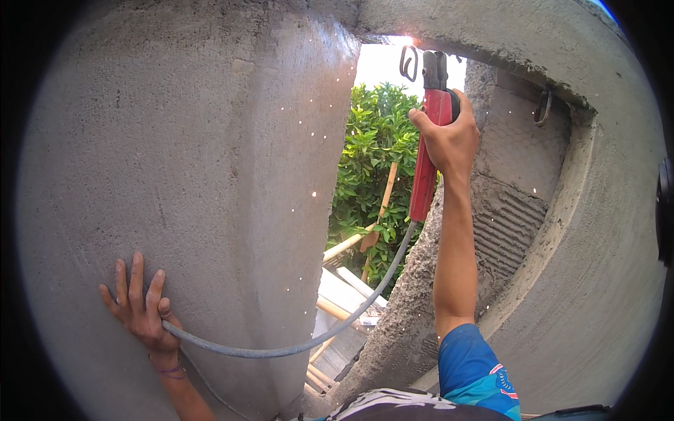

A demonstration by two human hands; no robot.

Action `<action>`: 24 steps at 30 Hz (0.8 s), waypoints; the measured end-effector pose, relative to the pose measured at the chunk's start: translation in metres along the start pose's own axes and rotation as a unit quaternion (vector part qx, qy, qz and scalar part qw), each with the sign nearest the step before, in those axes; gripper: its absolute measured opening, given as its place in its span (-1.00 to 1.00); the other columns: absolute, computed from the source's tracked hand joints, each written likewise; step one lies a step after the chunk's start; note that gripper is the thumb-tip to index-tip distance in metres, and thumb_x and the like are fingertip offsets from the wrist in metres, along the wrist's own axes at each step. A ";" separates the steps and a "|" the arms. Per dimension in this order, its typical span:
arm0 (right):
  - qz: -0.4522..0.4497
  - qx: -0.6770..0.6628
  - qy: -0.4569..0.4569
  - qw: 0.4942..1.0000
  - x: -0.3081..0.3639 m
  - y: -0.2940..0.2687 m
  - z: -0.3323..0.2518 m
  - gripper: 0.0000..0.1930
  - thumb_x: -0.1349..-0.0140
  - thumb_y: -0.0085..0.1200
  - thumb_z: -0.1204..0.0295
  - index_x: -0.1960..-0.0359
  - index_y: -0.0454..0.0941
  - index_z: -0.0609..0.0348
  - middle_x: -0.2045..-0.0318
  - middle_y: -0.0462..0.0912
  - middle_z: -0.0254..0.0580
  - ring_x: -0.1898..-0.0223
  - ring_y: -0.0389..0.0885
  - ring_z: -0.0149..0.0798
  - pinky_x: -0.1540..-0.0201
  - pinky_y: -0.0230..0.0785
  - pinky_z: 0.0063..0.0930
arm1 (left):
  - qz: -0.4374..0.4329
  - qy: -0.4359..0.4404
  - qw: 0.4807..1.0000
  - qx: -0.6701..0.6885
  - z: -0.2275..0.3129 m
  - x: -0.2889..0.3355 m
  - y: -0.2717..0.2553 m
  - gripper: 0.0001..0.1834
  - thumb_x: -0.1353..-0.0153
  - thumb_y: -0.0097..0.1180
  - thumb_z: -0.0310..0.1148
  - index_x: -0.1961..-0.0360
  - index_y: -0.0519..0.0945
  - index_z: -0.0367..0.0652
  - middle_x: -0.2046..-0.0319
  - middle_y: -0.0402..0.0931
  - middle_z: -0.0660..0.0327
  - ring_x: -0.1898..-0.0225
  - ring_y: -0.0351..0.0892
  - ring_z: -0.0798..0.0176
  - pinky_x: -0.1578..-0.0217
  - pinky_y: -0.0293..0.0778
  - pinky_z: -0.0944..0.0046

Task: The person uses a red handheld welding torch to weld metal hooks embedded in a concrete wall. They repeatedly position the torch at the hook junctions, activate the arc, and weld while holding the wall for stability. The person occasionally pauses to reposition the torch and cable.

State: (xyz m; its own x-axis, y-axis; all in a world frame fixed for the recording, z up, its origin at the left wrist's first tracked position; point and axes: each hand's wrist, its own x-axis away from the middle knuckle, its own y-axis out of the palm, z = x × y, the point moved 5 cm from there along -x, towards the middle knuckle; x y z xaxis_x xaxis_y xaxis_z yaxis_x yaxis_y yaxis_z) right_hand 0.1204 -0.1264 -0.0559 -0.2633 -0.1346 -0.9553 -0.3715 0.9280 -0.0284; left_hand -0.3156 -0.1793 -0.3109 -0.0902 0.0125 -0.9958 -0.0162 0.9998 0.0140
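Observation:
My right hand [453, 137], raised high, is wrapped round a red welding electrode holder [425, 175]. The holder stands nearly upright, its dark jaws [434, 70] just below the concrete lintel. A bright arc glows near the jaws at the lintel's underside, and sparks scatter downward. Any electrode is too hard to make out. From the holder's lower end a grey cable [281, 351] sags across to my left hand [144, 309]. That hand lies against the grey wall [161, 175] with its fingers spread, the cable passing at the base of its thumb.
A bent metal loop [408, 63] hangs beside the jaws; another metal hook [543, 107] sticks out at right. Rough concrete [414, 302] edges the narrow opening. Through it show a leafy bush [382, 126] and wooden poles [388, 189]. A curved wall [597, 281] rises on the right.

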 end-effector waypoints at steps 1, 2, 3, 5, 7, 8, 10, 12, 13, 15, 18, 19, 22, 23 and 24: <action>-0.001 -0.001 -0.001 1.000 0.000 0.000 0.000 -0.06 0.15 0.38 0.08 -0.27 0.35 0.39 0.10 0.69 0.14 0.09 0.71 0.02 -0.04 0.52 -0.16 | 0.001 -0.002 1.000 0.002 0.000 0.000 0.000 -0.40 -0.55 -0.54 0.03 0.17 0.67 0.19 -0.20 0.55 0.31 -0.40 0.29 0.15 -0.55 -0.16 0.00; -0.001 -0.008 -0.006 1.000 0.000 0.001 0.000 -0.06 0.15 0.38 0.08 -0.27 0.35 0.38 0.11 0.69 0.13 0.09 0.71 0.02 -0.04 0.52 -0.16 | 0.002 -0.007 1.000 0.006 0.000 0.000 0.000 -0.40 -0.55 -0.54 0.03 0.17 0.67 0.19 -0.20 0.55 0.31 -0.40 0.29 0.15 -0.55 -0.16 0.01; 0.005 0.007 -0.008 1.000 -0.001 0.001 0.001 -0.08 0.14 0.39 0.10 -0.26 0.36 0.38 0.13 0.70 0.10 0.13 0.72 -0.04 -0.01 0.54 -0.20 | 0.002 -0.007 1.000 0.007 0.000 0.000 0.000 -0.40 -0.55 -0.54 0.03 0.17 0.67 0.19 -0.20 0.55 0.31 -0.40 0.29 0.15 -0.55 -0.16 0.01; 0.019 0.024 -0.023 0.999 -0.001 0.001 0.000 -0.11 0.12 0.41 0.12 -0.25 0.39 0.38 0.19 0.73 0.04 0.21 0.74 -0.15 0.06 0.58 -0.29 | 0.003 -0.006 1.000 0.007 0.000 -0.001 0.000 -0.40 -0.55 -0.54 0.03 0.17 0.67 0.19 -0.20 0.55 0.31 -0.40 0.29 0.15 -0.55 -0.16 0.01; 0.020 0.017 -0.028 0.999 -0.001 0.002 0.000 -0.11 0.12 0.40 0.12 -0.25 0.39 0.38 0.19 0.72 0.04 0.22 0.74 -0.15 0.07 0.59 -0.28 | 0.000 -0.002 1.000 0.001 0.001 -0.001 0.000 -0.40 -0.55 -0.55 0.03 0.17 0.67 0.19 -0.20 0.55 0.31 -0.40 0.29 0.15 -0.55 -0.15 0.01; 0.020 0.013 -0.030 0.999 -0.001 0.002 -0.001 -0.11 0.12 0.40 0.12 -0.25 0.39 0.38 0.19 0.72 0.05 0.22 0.74 -0.14 0.08 0.59 -0.28 | 0.002 -0.005 1.000 0.003 0.000 -0.001 -0.001 -0.40 -0.55 -0.55 0.03 0.17 0.67 0.19 -0.20 0.55 0.31 -0.40 0.29 0.15 -0.55 -0.15 0.01; 0.003 0.004 -0.012 1.000 -0.002 0.003 0.000 -0.07 0.14 0.38 0.09 -0.27 0.36 0.39 0.14 0.70 0.11 0.14 0.72 -0.03 0.01 0.55 -0.20 | 0.000 -0.004 1.000 0.000 0.001 -0.001 -0.001 -0.40 -0.56 -0.55 0.02 0.18 0.67 0.19 -0.20 0.55 0.31 -0.40 0.29 0.15 -0.55 -0.15 0.01; -0.006 0.000 -0.003 1.000 -0.002 0.003 0.000 -0.06 0.15 0.37 0.08 -0.28 0.34 0.39 0.12 0.69 0.15 0.11 0.71 0.03 -0.02 0.53 -0.15 | 0.000 -0.006 1.000 0.003 0.001 -0.001 -0.001 -0.40 -0.56 -0.55 0.02 0.18 0.67 0.18 -0.20 0.55 0.31 -0.40 0.29 0.15 -0.55 -0.15 0.01; -0.006 0.000 -0.003 1.000 -0.002 0.002 -0.001 -0.06 0.15 0.37 0.08 -0.28 0.34 0.39 0.12 0.69 0.15 0.11 0.71 0.04 -0.02 0.53 -0.15 | -0.001 -0.002 1.000 0.000 0.001 -0.001 -0.001 -0.40 -0.56 -0.55 0.02 0.18 0.67 0.18 -0.20 0.55 0.31 -0.40 0.29 0.15 -0.55 -0.16 0.01; -0.008 0.000 0.000 1.000 -0.003 0.002 -0.002 -0.06 0.15 0.37 0.08 -0.28 0.34 0.39 0.12 0.69 0.16 0.11 0.71 0.04 -0.02 0.53 -0.15 | 0.002 -0.005 1.000 0.004 0.000 -0.001 0.000 -0.40 -0.56 -0.55 0.02 0.19 0.67 0.18 -0.20 0.55 0.31 -0.40 0.29 0.14 -0.55 -0.16 0.01; -0.009 0.003 0.004 1.000 -0.003 0.002 -0.002 -0.05 0.15 0.36 0.08 -0.28 0.34 0.40 0.12 0.69 0.16 0.11 0.71 0.03 -0.02 0.53 -0.15 | 0.002 -0.006 1.000 0.006 0.000 0.000 0.000 -0.39 -0.55 -0.55 0.02 0.20 0.67 0.17 -0.20 0.55 0.30 -0.40 0.29 0.14 -0.55 -0.15 0.01; -0.009 0.006 0.001 1.000 -0.003 0.002 -0.003 -0.05 0.15 0.36 0.08 -0.28 0.33 0.41 0.12 0.69 0.16 0.11 0.71 0.03 -0.02 0.53 -0.15 | 0.003 -0.003 1.000 0.005 0.000 0.000 0.000 -0.39 -0.55 -0.55 0.03 0.20 0.67 0.17 -0.19 0.55 0.30 -0.40 0.29 0.14 -0.55 -0.15 0.01; -0.008 0.007 0.000 1.000 -0.005 0.002 -0.002 -0.04 0.16 0.36 0.08 -0.28 0.33 0.42 0.12 0.69 0.16 0.11 0.71 0.03 -0.02 0.53 -0.16 | 0.001 -0.005 1.000 0.005 0.001 -0.001 0.000 -0.39 -0.55 -0.55 0.03 0.20 0.67 0.17 -0.19 0.56 0.30 -0.40 0.30 0.15 -0.55 -0.15 0.02; -0.009 0.001 0.002 1.000 -0.005 0.002 -0.002 -0.04 0.16 0.36 0.08 -0.28 0.33 0.42 0.12 0.69 0.16 0.11 0.71 0.03 -0.02 0.53 -0.16 | 0.002 -0.009 1.000 0.006 0.000 -0.001 0.000 -0.39 -0.55 -0.55 0.03 0.20 0.67 0.17 -0.19 0.56 0.30 -0.40 0.30 0.15 -0.55 -0.15 0.02; -0.010 0.005 0.002 1.000 -0.005 0.002 -0.002 -0.04 0.16 0.36 0.08 -0.28 0.33 0.42 0.12 0.69 0.16 0.10 0.71 0.03 -0.02 0.53 -0.16 | 0.001 -0.010 1.000 0.006 0.001 -0.001 0.000 -0.39 -0.55 -0.55 0.03 0.20 0.67 0.17 -0.19 0.56 0.30 -0.40 0.30 0.15 -0.55 -0.15 0.02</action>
State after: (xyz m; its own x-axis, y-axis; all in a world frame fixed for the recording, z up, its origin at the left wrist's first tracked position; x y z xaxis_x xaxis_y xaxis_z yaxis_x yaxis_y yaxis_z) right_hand 0.1195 -0.1243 -0.0503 -0.2594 -0.1547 -0.9533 -0.3680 0.9285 -0.0505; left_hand -0.3149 -0.1798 -0.3101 -0.0707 0.0155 -0.9974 -0.0043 0.9999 0.0159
